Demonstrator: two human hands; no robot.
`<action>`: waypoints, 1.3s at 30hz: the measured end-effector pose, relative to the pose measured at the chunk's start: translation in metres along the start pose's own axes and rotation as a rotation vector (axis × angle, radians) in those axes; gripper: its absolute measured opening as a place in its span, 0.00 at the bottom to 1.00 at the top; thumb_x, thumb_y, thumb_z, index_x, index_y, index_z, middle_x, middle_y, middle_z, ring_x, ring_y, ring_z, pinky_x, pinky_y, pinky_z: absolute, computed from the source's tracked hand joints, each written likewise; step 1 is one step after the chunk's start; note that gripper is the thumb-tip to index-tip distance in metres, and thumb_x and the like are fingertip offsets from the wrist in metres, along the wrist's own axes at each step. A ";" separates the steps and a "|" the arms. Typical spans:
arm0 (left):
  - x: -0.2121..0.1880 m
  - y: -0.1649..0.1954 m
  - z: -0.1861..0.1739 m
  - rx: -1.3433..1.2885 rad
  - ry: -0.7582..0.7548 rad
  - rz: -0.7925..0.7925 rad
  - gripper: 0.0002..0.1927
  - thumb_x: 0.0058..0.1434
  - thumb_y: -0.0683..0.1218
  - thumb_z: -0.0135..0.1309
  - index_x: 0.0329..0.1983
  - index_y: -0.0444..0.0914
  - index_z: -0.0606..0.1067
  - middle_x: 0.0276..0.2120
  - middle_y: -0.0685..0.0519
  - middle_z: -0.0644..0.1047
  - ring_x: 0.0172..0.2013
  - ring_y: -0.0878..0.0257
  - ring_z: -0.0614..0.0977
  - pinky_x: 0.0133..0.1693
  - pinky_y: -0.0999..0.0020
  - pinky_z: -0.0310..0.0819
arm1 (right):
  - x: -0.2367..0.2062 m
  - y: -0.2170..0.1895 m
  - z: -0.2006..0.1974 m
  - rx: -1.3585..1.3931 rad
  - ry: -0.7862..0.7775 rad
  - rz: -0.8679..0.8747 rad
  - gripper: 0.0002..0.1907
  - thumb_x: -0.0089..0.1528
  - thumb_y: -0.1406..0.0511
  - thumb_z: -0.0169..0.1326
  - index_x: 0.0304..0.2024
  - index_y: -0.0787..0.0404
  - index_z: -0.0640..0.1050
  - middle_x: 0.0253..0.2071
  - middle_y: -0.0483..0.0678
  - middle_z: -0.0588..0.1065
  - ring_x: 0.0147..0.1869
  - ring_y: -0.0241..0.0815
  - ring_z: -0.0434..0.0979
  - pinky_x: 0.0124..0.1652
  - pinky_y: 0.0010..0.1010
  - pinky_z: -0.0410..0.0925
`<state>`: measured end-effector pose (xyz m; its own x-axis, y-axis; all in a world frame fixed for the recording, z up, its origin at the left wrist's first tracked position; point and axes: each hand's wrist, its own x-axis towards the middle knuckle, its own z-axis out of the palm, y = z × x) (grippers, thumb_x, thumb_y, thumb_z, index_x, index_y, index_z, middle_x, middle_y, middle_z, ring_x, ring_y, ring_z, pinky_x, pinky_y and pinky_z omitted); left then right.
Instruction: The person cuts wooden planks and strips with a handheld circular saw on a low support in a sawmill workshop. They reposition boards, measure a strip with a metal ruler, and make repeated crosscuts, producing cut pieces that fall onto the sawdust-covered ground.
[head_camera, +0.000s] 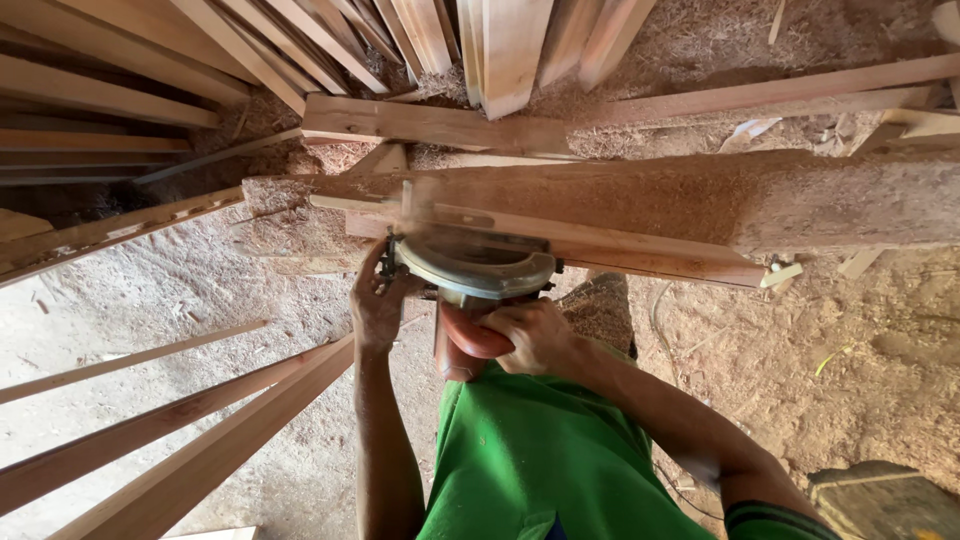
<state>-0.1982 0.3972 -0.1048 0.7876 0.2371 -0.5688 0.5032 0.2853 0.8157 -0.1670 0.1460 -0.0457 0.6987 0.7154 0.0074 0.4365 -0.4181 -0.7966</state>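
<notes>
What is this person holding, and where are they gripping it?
A circular saw: the right hand grips its red rear handle, the left hand its front left side.

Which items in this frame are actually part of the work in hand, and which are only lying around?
In use:
- circular saw
- plank being cut, resting on the sawdust-covered beam
- left hand at the saw's front
- right hand on the red handle

Lying about:
- long slats at lower left
- stacked boards at top
- sawdust floor
</notes>
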 end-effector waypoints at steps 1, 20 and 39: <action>0.000 0.000 -0.001 0.022 -0.001 0.009 0.30 0.64 0.34 0.53 0.71 0.29 0.63 0.44 0.40 0.82 0.41 0.55 0.87 0.42 0.65 0.87 | 0.001 -0.001 0.001 0.008 0.012 0.004 0.12 0.51 0.69 0.62 0.38 0.57 0.82 0.33 0.48 0.82 0.32 0.45 0.83 0.33 0.37 0.77; 0.015 -0.029 -0.050 -0.021 -0.004 0.039 0.33 0.62 0.35 0.56 0.72 0.30 0.63 0.47 0.42 0.80 0.43 0.56 0.86 0.44 0.63 0.87 | 0.021 -0.002 0.030 0.012 0.053 -0.071 0.17 0.47 0.66 0.63 0.40 0.58 0.82 0.34 0.48 0.81 0.35 0.47 0.84 0.41 0.41 0.76; 0.016 -0.027 -0.067 0.003 0.075 0.034 0.33 0.59 0.34 0.54 0.70 0.28 0.66 0.45 0.39 0.81 0.42 0.55 0.86 0.43 0.62 0.87 | 0.030 -0.004 0.050 0.016 0.011 -0.075 0.15 0.49 0.65 0.64 0.39 0.57 0.80 0.35 0.47 0.81 0.36 0.46 0.83 0.40 0.40 0.77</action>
<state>-0.2226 0.4553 -0.1432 0.7754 0.3161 -0.5467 0.4775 0.2730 0.8351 -0.1761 0.1975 -0.0722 0.6709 0.7379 0.0737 0.4787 -0.3550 -0.8030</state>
